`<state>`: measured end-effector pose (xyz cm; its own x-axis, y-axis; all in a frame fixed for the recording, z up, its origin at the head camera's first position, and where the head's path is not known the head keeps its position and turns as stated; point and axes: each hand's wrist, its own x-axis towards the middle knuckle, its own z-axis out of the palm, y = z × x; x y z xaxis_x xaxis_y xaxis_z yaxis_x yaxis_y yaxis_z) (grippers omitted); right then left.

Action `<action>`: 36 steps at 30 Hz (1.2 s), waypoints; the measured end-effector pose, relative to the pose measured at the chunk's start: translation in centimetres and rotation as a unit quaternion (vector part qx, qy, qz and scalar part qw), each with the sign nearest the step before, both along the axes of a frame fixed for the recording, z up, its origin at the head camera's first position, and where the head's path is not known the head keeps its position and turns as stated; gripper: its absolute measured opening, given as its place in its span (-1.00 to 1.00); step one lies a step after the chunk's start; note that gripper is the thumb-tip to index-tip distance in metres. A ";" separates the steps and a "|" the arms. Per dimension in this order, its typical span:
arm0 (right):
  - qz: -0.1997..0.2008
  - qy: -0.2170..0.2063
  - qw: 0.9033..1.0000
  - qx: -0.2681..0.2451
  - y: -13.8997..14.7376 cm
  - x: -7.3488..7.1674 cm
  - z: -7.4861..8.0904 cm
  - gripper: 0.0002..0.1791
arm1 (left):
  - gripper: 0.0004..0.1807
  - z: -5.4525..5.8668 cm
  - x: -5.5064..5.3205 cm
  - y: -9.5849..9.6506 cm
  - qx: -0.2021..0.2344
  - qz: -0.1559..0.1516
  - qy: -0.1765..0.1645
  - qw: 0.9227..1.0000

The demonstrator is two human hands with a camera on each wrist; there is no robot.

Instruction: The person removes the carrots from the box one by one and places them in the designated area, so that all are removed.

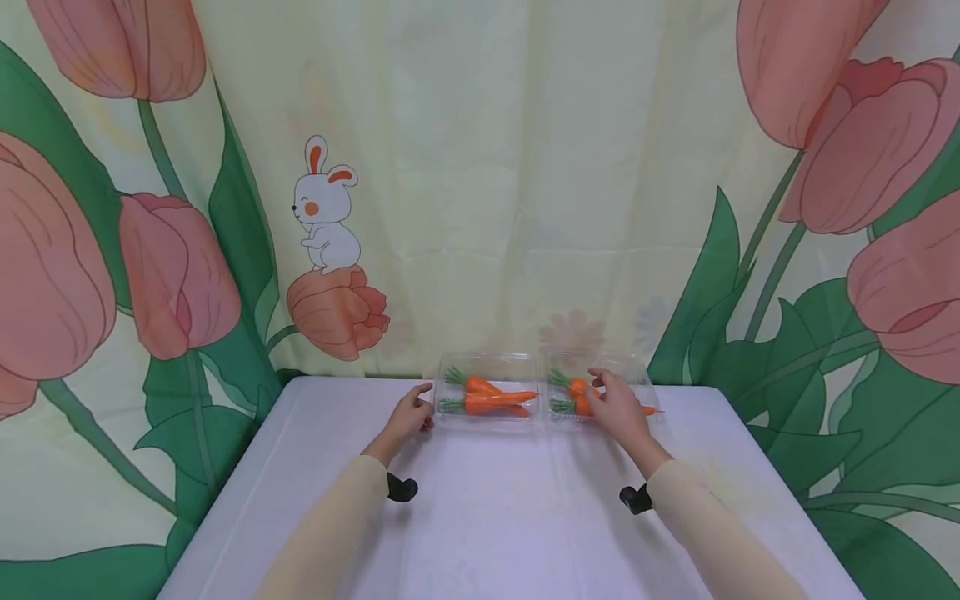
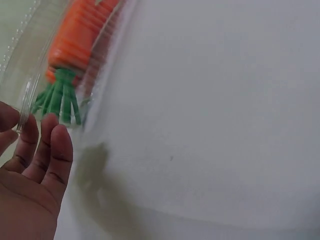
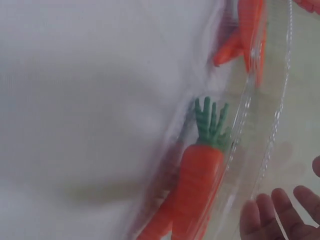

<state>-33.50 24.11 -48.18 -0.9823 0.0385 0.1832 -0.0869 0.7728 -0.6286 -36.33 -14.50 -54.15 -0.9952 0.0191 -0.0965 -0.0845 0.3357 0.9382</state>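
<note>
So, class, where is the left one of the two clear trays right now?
In the head view, the left tray sits at the far end of the table, with the left hand at its left edge and the right tray beside it.

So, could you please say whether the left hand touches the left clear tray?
Touching: the left wrist view shows the left hand pinching the left clear tray by its rim.

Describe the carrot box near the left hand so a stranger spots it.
On the white table, by the tulip curtain, a clear left box and right box hold carrots. Choose the left one: the left hand pinches its rim; the right hand is over the other.
</note>
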 end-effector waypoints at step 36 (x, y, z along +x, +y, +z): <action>0.039 -0.131 0.981 -0.134 -3.9 5.6 -3.7 -0.61 | -0.41 -2.4 5.7 -0.1 0.115 -0.002 0.001 0.993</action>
<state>-27.88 20.23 -51.86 -0.9962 -0.0275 -0.0832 0.0524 0.5747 -0.8167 -30.64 -14.64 -56.59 -0.9953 0.0439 -0.0868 -0.0814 0.1126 0.9903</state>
